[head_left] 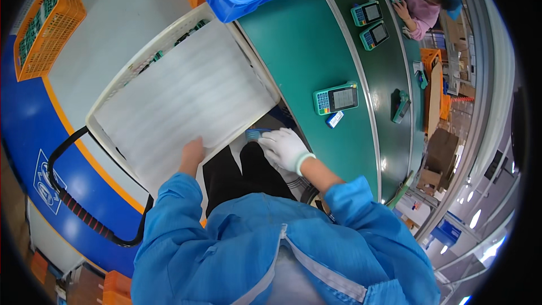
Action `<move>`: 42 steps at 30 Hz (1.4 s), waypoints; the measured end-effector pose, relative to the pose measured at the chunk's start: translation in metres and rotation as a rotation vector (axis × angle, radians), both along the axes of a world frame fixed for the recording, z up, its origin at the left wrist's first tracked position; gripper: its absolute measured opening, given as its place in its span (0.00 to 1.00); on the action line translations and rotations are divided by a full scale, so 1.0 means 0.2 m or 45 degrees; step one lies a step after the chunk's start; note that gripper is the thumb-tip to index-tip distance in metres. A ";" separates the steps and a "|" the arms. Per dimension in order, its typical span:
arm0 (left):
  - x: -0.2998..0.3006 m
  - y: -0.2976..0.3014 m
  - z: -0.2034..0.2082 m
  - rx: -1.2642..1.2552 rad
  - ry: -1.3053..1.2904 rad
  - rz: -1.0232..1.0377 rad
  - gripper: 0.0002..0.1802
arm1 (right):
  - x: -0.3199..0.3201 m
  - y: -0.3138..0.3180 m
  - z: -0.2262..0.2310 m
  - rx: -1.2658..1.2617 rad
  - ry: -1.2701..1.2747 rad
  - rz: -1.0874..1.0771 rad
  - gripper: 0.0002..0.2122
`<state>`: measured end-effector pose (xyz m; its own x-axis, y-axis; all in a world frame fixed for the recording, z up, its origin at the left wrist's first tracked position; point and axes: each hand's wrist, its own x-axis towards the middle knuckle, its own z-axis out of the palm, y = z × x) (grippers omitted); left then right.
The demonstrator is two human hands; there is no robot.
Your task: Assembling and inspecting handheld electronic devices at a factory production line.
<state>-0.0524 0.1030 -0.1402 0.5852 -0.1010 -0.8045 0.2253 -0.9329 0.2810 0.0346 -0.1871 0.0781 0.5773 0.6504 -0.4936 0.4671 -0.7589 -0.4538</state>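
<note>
1. White foam sheet [186, 93]: ribbed, lying flat across the top of the cream crate [121, 79], its near edge overhanging toward the person.
2. Small blue object [253, 134]: flat, possibly a card or label, just off the sheet's near-right corner.

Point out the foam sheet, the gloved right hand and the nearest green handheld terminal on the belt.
foam sheet [186, 93], head view, middle of its white ribbed surface.
right hand [285, 148], head view, back of the white glove.
terminal [336, 99], head view, on its dark screen.
</note>
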 end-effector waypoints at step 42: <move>1.30 -0.10 -0.19 -0.108 -1.286 -0.212 0.41 | -0.21 -0.04 -0.08 -0.028 0.413 -0.488 0.15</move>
